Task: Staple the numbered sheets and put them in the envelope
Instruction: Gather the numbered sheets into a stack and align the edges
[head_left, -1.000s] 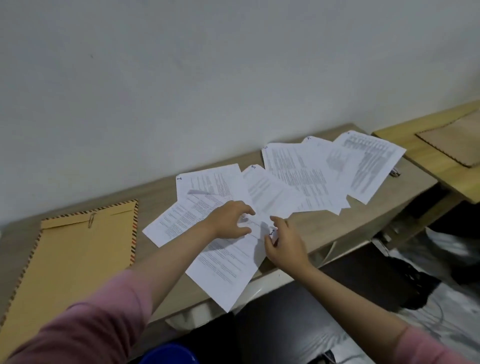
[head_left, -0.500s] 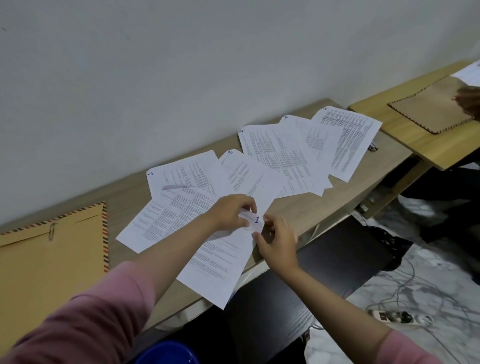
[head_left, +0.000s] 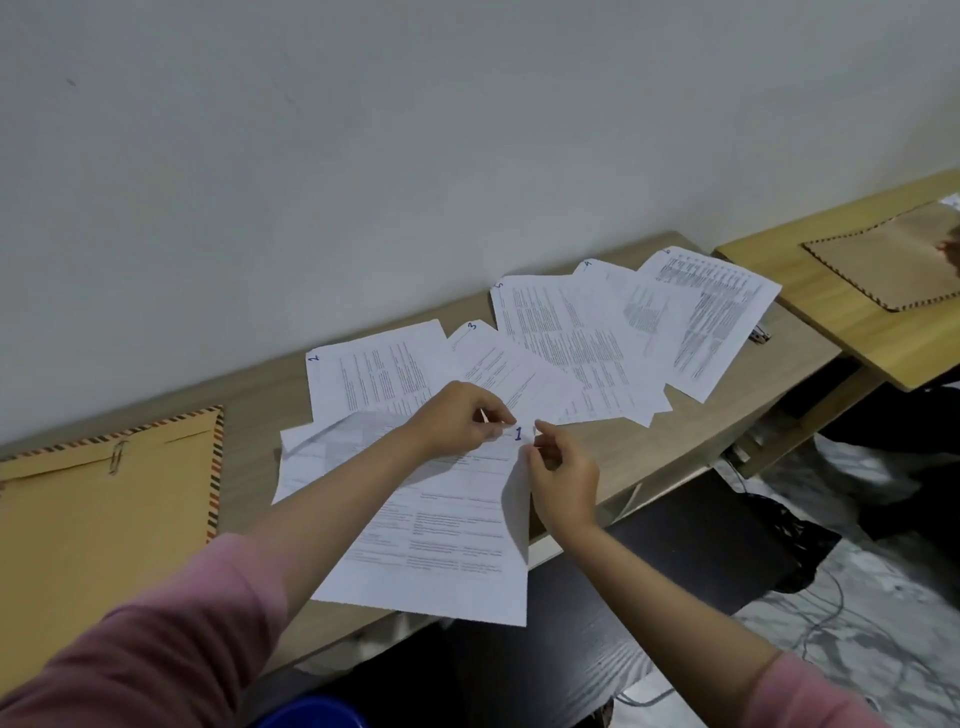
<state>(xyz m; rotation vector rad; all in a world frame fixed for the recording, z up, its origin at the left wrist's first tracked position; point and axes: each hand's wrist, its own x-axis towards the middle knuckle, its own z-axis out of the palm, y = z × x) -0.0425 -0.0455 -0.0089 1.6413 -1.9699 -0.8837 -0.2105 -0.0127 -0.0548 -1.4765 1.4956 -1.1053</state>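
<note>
Head view, frame centre: left hand and right hand each pinch the top corner of sheet 1, which overhangs the desk edge. Sheets 2 to 6 fan toward upper right. Brown envelope lies flat at left.

bare desk between envelope, sheets (overlapping)

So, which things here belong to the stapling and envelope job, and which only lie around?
For the job:
sheet 1, pinched by left hand and right hand
sheet 2
sheet 3
envelope

Lying about:
second envelope
blue object
cables
</note>
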